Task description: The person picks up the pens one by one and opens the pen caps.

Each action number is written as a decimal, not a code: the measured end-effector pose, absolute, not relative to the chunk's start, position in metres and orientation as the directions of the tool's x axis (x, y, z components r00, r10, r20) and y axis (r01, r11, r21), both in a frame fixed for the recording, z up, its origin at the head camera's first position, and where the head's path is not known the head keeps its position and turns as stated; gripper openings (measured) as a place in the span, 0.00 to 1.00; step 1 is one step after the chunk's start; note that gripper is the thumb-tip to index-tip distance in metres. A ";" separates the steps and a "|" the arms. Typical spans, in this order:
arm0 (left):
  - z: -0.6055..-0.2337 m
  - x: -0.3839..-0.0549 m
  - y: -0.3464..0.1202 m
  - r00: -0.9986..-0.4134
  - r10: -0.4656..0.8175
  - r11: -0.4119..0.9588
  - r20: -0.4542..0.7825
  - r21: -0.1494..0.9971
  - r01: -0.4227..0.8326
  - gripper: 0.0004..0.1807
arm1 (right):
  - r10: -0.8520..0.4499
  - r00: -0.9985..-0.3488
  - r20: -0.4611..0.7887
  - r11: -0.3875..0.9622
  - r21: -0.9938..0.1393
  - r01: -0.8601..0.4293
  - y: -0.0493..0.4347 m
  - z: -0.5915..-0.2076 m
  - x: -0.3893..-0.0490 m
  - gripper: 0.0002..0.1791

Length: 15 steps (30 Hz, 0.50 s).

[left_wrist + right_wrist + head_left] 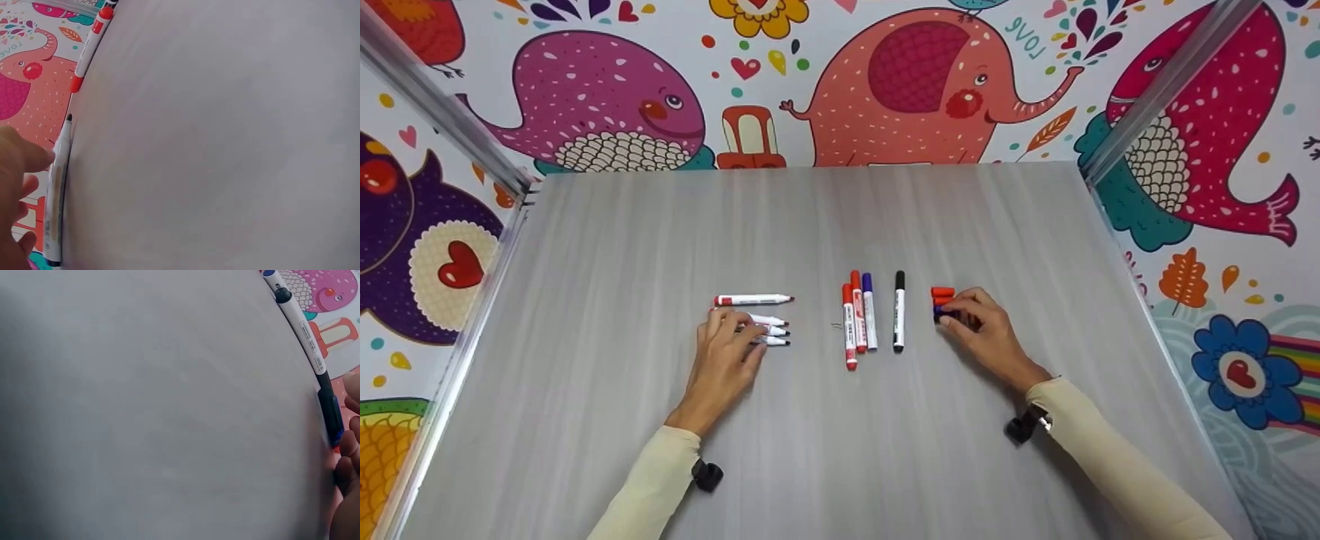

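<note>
So in the head view the left hand [720, 356] sits over the uncapped markers [754, 300] at centre-left of the frame, tips pointing right. Its grip's loose, fingers apart. The left wrist cam gives you what the hand hides up top: most of the length of a black-tipped marker [57, 191], digits right alongside.

Right hand [990, 337] is right of centre over the loose caps; head view shows red caps [943, 292] and a blue cap [937, 313] by the fingertips. The black cap [329, 410] shows way better at the right wrist cam's right edge. Can't tell if that grip's actually pinching anything.

Capped markers [860, 319] lie mid-frame on the table [810, 450].
</note>
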<state>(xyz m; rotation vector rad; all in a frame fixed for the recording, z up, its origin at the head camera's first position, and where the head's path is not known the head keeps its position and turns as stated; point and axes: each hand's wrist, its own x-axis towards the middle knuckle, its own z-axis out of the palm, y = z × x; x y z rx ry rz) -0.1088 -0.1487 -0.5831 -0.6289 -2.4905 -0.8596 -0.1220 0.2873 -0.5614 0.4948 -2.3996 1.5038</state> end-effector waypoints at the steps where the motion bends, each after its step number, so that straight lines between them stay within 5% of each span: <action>1: -0.582 -0.108 -0.148 -0.803 0.275 0.703 0.528 0.459 0.543 0.12 | -0.142 -0.909 0.392 0.406 -0.814 -0.415 0.287 -0.559 -0.122 0.10; 15: -0.572 -0.095 -0.125 -0.790 0.295 0.674 0.538 0.469 0.571 0.12 | -0.269 -0.868 0.417 0.352 -0.797 -0.491 0.276 -0.540 -0.124 0.12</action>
